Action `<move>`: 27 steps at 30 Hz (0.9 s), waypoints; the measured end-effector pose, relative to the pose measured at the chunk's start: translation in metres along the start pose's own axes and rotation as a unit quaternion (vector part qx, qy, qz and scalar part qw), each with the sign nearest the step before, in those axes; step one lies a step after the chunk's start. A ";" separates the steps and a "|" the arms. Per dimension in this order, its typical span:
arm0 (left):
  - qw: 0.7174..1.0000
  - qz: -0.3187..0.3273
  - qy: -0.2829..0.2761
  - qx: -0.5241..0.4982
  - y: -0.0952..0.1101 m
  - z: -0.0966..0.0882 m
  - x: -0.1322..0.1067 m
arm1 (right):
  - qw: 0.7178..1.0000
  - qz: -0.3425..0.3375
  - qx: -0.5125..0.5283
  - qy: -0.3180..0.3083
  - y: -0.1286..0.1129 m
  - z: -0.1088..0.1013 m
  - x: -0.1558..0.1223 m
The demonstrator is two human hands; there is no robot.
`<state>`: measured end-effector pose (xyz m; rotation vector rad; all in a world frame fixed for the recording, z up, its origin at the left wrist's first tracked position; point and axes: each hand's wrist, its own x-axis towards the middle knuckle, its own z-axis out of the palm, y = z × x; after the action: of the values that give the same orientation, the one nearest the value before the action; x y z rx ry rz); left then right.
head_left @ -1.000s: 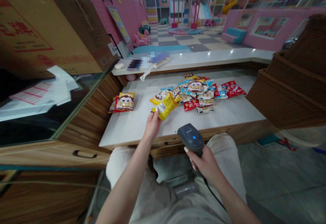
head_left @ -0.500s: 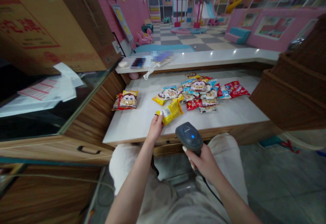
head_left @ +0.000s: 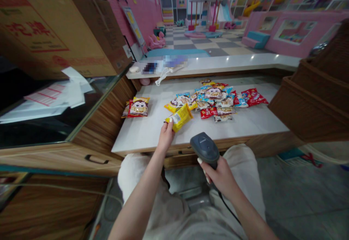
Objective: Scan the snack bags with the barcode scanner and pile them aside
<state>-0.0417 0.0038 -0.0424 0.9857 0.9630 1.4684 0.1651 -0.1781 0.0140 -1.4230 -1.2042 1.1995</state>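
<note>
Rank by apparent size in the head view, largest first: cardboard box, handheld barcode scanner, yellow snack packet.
1. The cardboard box.
2. The handheld barcode scanner and yellow snack packet look alike; nearness to the camera leaves them unranked.

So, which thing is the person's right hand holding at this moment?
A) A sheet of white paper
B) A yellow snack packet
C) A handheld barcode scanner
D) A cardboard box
C. The right hand grips the dark grey handheld barcode scanner, while the yellow snack packet is in the left hand.
</note>
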 end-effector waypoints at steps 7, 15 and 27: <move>0.912 0.242 0.173 0.282 0.067 -0.071 0.028 | 1.000 0.012 -0.006 0.002 -0.008 -0.002 0.000; 0.758 0.171 0.132 0.615 0.085 -0.157 0.043 | 1.000 0.023 -0.006 -0.002 -0.008 0.000 0.002; 0.771 0.259 0.151 0.562 0.080 -0.127 0.052 | 0.999 0.041 -0.005 -0.014 -0.003 -0.005 0.007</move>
<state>-0.1913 0.0400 -0.0052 2.0366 2.0355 1.4490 0.1699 -0.1712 0.0167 -1.4785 -1.1822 1.2753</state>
